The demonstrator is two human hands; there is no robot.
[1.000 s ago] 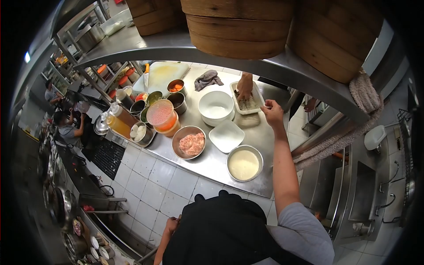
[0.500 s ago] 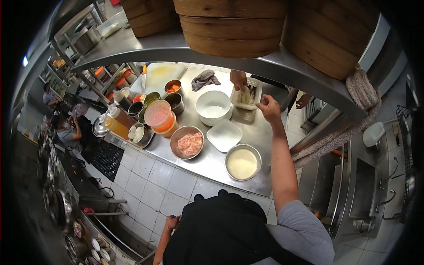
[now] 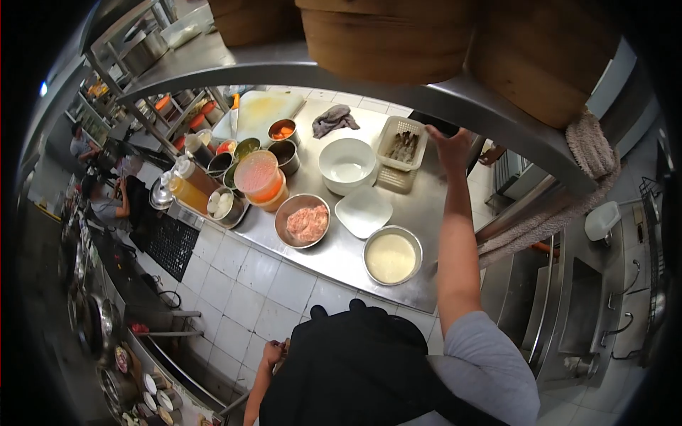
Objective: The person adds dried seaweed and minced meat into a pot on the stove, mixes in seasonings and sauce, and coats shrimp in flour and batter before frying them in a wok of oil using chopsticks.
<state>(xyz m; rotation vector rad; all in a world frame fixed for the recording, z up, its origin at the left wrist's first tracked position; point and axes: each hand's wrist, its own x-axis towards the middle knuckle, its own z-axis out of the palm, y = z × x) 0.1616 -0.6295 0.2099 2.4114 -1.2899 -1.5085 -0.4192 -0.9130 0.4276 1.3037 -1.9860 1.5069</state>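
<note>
My right hand (image 3: pixel 451 144) is stretched over the far right of the counter, its fingers apart, with a fingertip at the right rim of a white slotted basket (image 3: pixel 389 157). Grey, shrimp-like pieces (image 3: pixel 403 148) lie in the basket, and a second basket (image 3: pixel 396 179) shows under it. Low beside the black apron, my left hand (image 3: pixel 274 352) is closed; what it holds is too small to tell. Left of the baskets are a white bowl (image 3: pixel 348 163) and a square white dish (image 3: pixel 364 213). Nearer stand a pot of pale liquid (image 3: pixel 391 257) and a bowl of pink minced meat (image 3: pixel 305 222).
Bamboo steamers (image 3: pixel 387 42) sit on a steel shelf (image 3: pixel 284 74) over the counter. Sauce bottles (image 3: pixel 188 192), metal tubs and a cutting board (image 3: pixel 266 113) with a knife are at the left. A towel (image 3: pixel 593 153) hangs right. Two people work at far left.
The other person's hand has left the basket. My right hand has moved from the basket's near right corner farther up along its right side. My left hand stays low.
</note>
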